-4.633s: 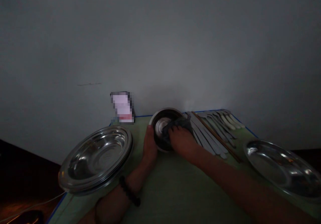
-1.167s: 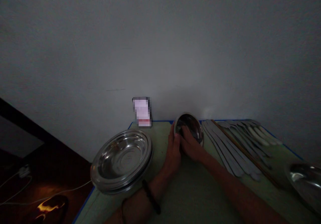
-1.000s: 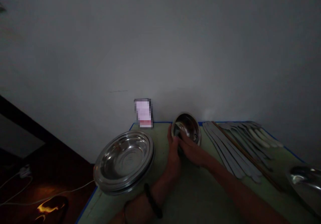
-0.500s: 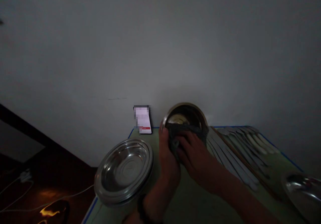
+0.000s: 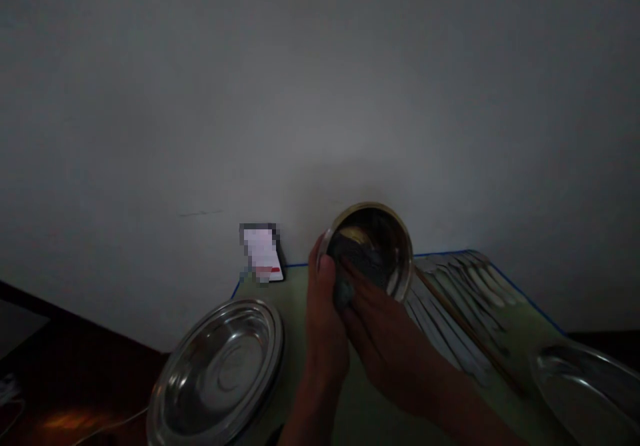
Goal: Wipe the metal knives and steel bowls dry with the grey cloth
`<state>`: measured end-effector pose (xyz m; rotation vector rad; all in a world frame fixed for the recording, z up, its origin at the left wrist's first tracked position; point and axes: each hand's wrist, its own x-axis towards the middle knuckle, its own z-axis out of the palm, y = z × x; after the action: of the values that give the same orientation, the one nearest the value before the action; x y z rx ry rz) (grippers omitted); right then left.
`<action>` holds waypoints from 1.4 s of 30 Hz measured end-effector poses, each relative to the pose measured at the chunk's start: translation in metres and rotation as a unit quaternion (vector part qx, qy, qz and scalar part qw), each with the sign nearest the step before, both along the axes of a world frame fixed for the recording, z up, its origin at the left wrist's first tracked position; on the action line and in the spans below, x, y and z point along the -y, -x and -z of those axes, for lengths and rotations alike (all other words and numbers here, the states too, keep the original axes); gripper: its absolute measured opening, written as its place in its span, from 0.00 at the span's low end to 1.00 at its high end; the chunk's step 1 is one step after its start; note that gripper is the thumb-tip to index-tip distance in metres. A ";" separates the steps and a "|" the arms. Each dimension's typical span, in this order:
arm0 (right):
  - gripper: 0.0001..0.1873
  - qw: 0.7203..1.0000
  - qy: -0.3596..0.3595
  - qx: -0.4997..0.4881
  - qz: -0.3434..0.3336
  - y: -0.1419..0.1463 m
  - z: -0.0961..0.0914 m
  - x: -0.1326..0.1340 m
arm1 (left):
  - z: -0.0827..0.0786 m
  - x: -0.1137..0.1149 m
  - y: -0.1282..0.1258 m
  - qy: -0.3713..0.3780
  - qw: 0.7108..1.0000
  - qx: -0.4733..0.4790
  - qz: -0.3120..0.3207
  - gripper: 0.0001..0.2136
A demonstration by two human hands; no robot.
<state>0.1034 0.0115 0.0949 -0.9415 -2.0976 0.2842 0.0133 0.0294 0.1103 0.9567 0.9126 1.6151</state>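
A round steel bowl [image 5: 404, 233] is held up with its mouth tilted toward me. My left hand [image 5: 326, 326] grips its left rim, the thumb over the edge and the fingers behind. Inside the bowl, my right hand [image 5: 377, 323] presses a dark grey cloth [image 5: 367, 259] against the inner wall, part of the cloth bunched under the fingers. The right fingertips are partly hidden in the shadow of the bowl.
Stacked steel plates [image 5: 220, 366] lie at the left of the green table [image 5: 370, 413]. A phone [image 5: 265, 256] leans on the wall behind. Spoons and other cutlery [image 5: 470, 286] lie in rows at the right, beside a long brown stick [image 5: 460, 323] and a steel dish [image 5: 590, 393].
My right hand and the cloth have gone from the bowl's near rim deeper inside. The bowl is turned slightly. My view has shifted a little.
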 end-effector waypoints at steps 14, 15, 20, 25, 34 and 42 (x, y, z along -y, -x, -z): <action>0.26 0.981 -0.035 0.120 0.150 -0.018 0.009 -0.016 | -0.015 0.005 0.014 -0.122 0.971 -0.168 -0.121 0.19; 0.28 0.978 -0.046 0.119 0.167 -0.021 0.010 -0.019 | -0.016 0.006 0.014 -0.120 0.971 -0.171 -0.114 0.19; 0.34 0.968 -0.082 0.089 0.219 -0.029 0.013 -0.027 | -0.017 0.004 0.012 -0.057 0.972 -0.216 -0.073 0.23; 0.28 0.975 -0.087 0.042 0.202 -0.041 0.006 -0.032 | -0.014 -0.005 0.022 -0.008 0.956 -0.291 0.033 0.24; 0.16 0.985 -0.108 -0.045 0.124 -0.054 -0.009 -0.028 | -0.025 0.005 0.031 0.009 0.913 -0.357 0.199 0.18; 0.13 0.963 -0.048 -0.158 0.210 -0.044 -0.004 -0.032 | -0.038 0.011 0.041 0.049 0.933 -0.314 0.167 0.23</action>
<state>0.1477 0.0439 0.0986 -1.1702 -1.5626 0.1017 -0.0273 0.0183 0.1483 1.5073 1.1633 0.9686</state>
